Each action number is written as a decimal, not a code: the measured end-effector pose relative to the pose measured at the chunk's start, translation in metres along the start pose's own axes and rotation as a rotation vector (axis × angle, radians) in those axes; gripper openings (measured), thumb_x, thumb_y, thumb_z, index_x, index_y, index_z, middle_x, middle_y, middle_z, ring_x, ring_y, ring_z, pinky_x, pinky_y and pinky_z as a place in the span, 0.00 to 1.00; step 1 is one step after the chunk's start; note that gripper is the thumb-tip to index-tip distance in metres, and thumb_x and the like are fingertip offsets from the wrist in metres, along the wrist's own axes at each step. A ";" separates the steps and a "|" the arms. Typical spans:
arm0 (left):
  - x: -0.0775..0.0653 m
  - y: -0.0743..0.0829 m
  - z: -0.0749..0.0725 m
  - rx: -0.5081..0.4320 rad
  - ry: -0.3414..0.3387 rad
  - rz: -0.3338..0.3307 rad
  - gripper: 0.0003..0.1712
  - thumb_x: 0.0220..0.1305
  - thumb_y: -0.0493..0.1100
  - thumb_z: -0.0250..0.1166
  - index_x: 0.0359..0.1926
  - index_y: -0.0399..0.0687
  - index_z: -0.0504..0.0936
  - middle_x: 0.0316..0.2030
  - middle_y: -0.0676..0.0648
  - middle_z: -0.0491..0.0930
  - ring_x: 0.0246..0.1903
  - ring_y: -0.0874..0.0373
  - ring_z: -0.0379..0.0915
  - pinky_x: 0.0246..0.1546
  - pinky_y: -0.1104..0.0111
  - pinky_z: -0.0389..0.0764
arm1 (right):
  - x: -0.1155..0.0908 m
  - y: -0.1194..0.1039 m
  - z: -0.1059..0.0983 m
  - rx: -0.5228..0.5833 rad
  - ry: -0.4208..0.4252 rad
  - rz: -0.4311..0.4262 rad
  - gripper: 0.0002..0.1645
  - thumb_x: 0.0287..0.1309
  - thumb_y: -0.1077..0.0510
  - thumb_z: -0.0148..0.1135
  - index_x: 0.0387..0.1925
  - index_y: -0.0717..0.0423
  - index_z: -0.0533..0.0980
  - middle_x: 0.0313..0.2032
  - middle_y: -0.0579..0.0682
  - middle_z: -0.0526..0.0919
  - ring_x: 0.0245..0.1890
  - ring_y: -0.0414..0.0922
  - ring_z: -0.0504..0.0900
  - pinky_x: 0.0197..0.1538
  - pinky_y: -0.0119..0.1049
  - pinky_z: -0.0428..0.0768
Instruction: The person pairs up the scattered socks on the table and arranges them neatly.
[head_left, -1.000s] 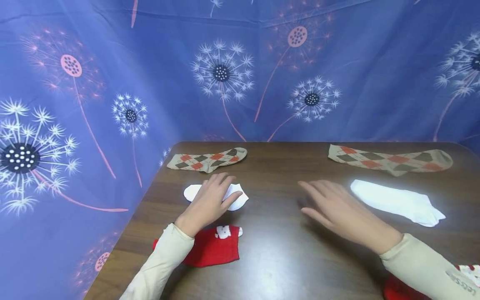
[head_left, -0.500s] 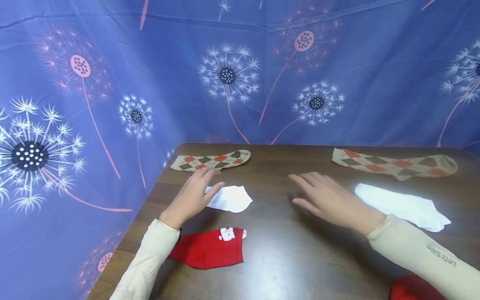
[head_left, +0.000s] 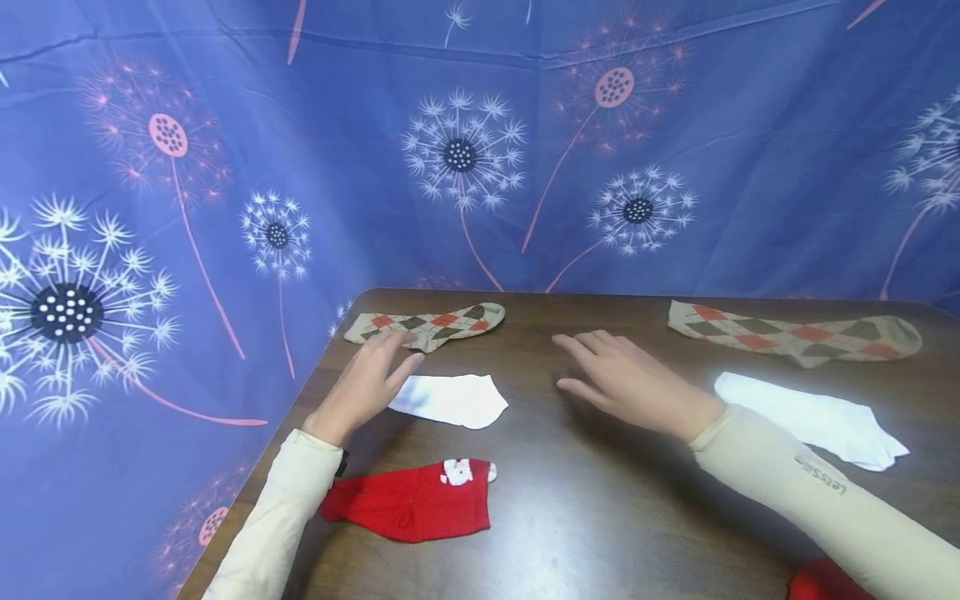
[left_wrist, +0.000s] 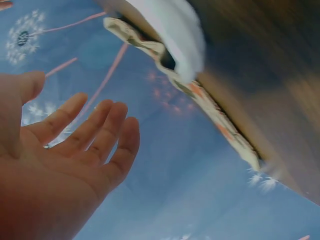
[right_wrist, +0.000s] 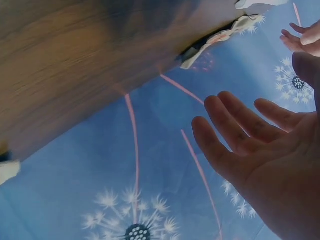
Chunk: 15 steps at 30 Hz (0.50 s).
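My left hand (head_left: pixel 360 387) hovers over the left side of the table, fingers relaxed and holding nothing. It partly overlaps a white sock (head_left: pixel 457 402) and the edge of an argyle sock (head_left: pixel 450 323) in the head view. Nearer me lies a red sock (head_left: pixel 420 504) with a white animal face. My right hand (head_left: pixel 633 383) hangs over the table's middle, palm down, with nothing in it. To its right lie another white sock (head_left: pixel 813 418) and a longer-looking argyle sock (head_left: pixel 795 333). Both wrist views show loosely extended fingers (left_wrist: pixel 112 130) with bare palms.
A brown wooden table (head_left: pixel 570 517) carries the socks. Behind it and to the left hangs a blue dandelion-print cloth (head_left: pixel 360 167). A second red sock (head_left: pixel 821 581) at the front right is mostly hidden by the right sleeve (head_left: pixel 817 483).
Both hands have drifted left, the left one uncovering more of the white and red socks. The head view has shifted slightly. Every sock stays where it lay.
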<state>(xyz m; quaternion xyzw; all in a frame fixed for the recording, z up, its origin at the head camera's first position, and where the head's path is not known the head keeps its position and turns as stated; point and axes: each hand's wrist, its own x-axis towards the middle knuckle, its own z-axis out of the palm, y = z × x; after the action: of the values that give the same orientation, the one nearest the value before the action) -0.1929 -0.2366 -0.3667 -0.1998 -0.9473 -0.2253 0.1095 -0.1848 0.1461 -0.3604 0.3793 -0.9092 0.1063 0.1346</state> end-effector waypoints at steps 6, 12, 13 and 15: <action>-0.001 -0.014 0.003 -0.017 0.012 -0.022 0.19 0.71 0.48 0.62 0.57 0.44 0.77 0.53 0.44 0.79 0.58 0.49 0.73 0.59 0.52 0.72 | 0.019 -0.004 0.005 -0.014 -0.029 -0.018 0.41 0.68 0.39 0.58 0.72 0.58 0.63 0.56 0.57 0.79 0.57 0.55 0.77 0.57 0.54 0.75; -0.003 -0.021 0.002 0.005 0.012 -0.054 0.21 0.71 0.49 0.62 0.58 0.41 0.76 0.56 0.40 0.78 0.61 0.45 0.70 0.62 0.50 0.68 | 0.033 -0.002 0.009 -0.025 -0.011 -0.053 0.42 0.68 0.39 0.58 0.73 0.57 0.61 0.54 0.57 0.80 0.55 0.55 0.78 0.55 0.53 0.76; -0.003 -0.022 0.002 0.018 0.011 -0.055 0.22 0.71 0.49 0.62 0.58 0.41 0.76 0.56 0.40 0.77 0.61 0.44 0.70 0.63 0.49 0.68 | 0.035 -0.002 0.010 -0.025 -0.010 -0.056 0.41 0.68 0.40 0.58 0.73 0.57 0.61 0.53 0.57 0.80 0.54 0.54 0.78 0.54 0.53 0.77; -0.003 -0.024 0.002 0.055 0.006 -0.048 0.22 0.71 0.48 0.62 0.59 0.39 0.76 0.56 0.39 0.77 0.60 0.43 0.70 0.62 0.48 0.69 | 0.040 -0.002 0.016 -0.024 -0.018 -0.065 0.41 0.68 0.40 0.59 0.72 0.57 0.61 0.52 0.56 0.81 0.52 0.54 0.79 0.53 0.52 0.77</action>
<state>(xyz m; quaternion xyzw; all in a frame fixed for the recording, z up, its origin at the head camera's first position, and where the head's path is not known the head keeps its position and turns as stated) -0.2007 -0.2559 -0.3786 -0.1733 -0.9574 -0.2021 0.1122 -0.2129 0.1139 -0.3620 0.4079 -0.8989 0.0876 0.1341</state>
